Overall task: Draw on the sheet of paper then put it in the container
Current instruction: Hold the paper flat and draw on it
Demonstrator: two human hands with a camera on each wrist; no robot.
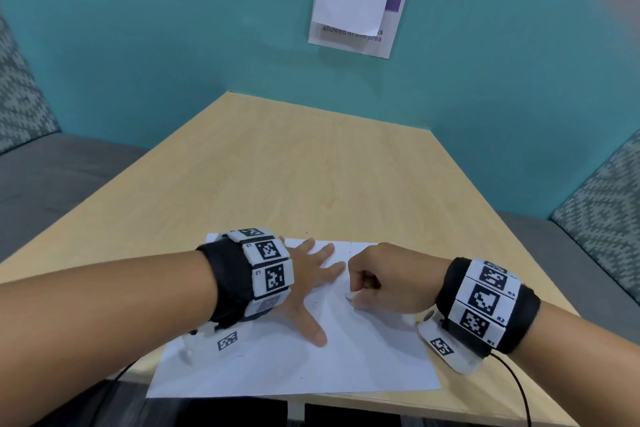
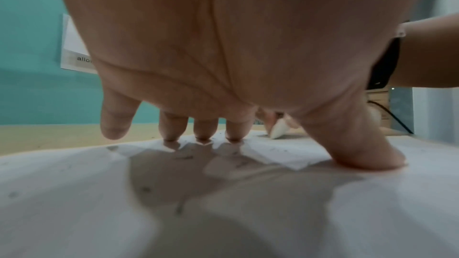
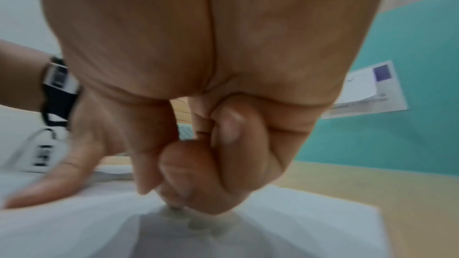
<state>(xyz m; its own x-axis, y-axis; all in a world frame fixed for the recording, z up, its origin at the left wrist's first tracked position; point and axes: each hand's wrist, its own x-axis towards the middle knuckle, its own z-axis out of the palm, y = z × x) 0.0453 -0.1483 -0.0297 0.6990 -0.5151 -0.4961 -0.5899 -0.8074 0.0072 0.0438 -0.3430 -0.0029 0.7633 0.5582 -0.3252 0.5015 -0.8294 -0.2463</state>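
Note:
A white sheet of paper [image 1: 294, 367] lies on the wooden table [image 1: 311, 166] near its front edge, with faint marks on it. My left hand [image 1: 308, 284] presses flat on the sheet's left half, fingers spread; the left wrist view shows its fingertips [image 2: 203, 136] and thumb touching the paper [image 2: 74, 174]. My right hand [image 1: 358, 293] is curled just right of it and pinches a short whitish drawing stub [image 1: 349, 296], its pointed tip [image 2: 278, 128] down on the sheet. The right wrist view shows those fingers [image 3: 211, 164] bunched over the paper [image 3: 310, 213], tip blurred.
A clear plastic holder [image 1: 358, 9] hangs on the teal wall beyond the table, with a white sheet tucked in it. Grey upholstered benches [image 1: 52, 184] flank the table left and right. Cables trail from both wristbands off the front edge. Bare tabletop stretches beyond the paper.

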